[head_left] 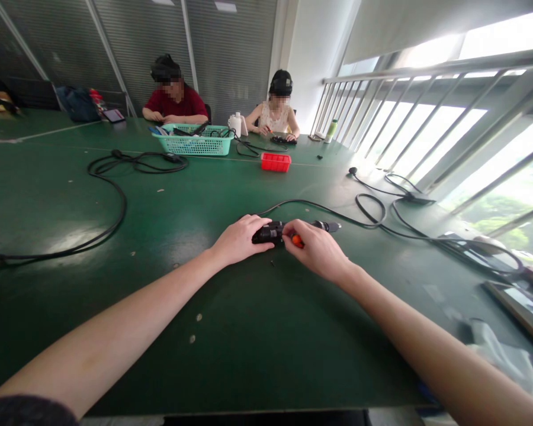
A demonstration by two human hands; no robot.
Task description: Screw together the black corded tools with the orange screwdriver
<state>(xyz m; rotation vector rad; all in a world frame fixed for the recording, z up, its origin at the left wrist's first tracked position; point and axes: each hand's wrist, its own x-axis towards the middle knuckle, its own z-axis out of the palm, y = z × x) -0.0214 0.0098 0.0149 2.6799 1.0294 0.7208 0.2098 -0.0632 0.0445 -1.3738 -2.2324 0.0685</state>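
A small black device lies on the green table, and a black cable runs from it toward the right. My left hand rests on the device's left side, fingers curled over it and holding it down. My right hand is closed around a screwdriver with an orange handle, its tip at the device. A tiny dark speck, perhaps a screw, lies on the table just in front of the device.
A red tray and a teal basket stand farther back. Two people sit working at the far end. Black cables loop across the left and right of the table. A railing and windows run along the right.
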